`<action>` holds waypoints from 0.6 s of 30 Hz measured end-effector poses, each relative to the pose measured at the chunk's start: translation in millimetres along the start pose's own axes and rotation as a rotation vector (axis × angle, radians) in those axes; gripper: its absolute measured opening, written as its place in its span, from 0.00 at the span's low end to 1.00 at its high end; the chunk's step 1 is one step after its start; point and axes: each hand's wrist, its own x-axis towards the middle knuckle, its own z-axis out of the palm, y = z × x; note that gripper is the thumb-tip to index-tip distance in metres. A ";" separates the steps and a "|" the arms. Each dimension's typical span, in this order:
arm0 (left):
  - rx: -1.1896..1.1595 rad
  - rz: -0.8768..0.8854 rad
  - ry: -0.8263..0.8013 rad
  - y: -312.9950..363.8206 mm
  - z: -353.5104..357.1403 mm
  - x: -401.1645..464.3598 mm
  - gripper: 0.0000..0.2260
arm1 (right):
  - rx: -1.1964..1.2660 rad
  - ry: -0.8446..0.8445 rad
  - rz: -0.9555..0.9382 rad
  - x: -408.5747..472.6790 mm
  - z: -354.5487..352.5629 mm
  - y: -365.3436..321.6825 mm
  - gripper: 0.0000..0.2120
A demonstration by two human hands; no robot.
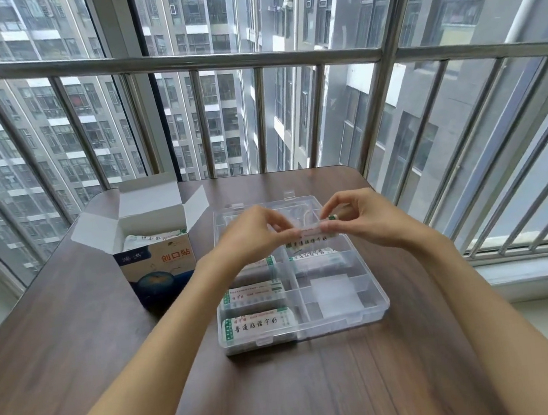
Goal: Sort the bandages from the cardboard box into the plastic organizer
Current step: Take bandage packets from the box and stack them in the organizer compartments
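A clear plastic organizer (375, 312) lies on the table, with white bandage stacks (259, 324) in several of its compartments. Over its far right part my left hand (251, 234) and my right hand (360, 217) pinch the two ends of one stack of white bandages (310, 237). To the left stands the open blue-and-white cardboard box (157, 256), flaps up, with more bandages (152, 237) showing inside.
The dark wooden table (76, 352) reaches to a metal balcony railing (248, 62) just behind the box and organizer. A window ledge (532, 272) runs along the right side.
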 end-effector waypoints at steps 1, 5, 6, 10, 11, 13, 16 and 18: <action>0.049 0.007 -0.005 -0.4 -0.4 2.9 0.08 | -0.036 -0.009 0.011 1.0 -0.6 2.1 0.08; 0.314 0.037 0.036 7.0 -3.6 7.1 0.12 | -0.253 -0.057 0.014 5.5 0.1 6.2 0.07; 0.355 0.058 0.050 9.9 -4.2 7.8 0.13 | -0.275 -0.065 0.012 6.0 -1.4 6.3 0.06; 0.449 0.097 -0.039 13.3 -3.0 10.6 0.13 | -0.283 -0.160 0.036 8.1 -10.8 6.9 0.05; 0.452 0.096 -0.087 12.6 -2.8 11.0 0.13 | -0.295 -0.189 0.040 9.0 -12.9 6.3 0.06; 0.427 0.101 -0.166 9.1 -1.6 12.3 0.12 | -0.321 -0.255 0.054 12.3 -14.6 4.7 0.06; 0.418 0.098 -0.160 5.4 -0.3 12.1 0.10 | -0.453 -0.344 0.076 18.2 -10.6 -0.7 0.08; 0.441 0.092 -0.103 6.6 -0.3 11.4 0.09 | -0.618 -0.372 0.066 20.4 -5.5 -7.0 0.08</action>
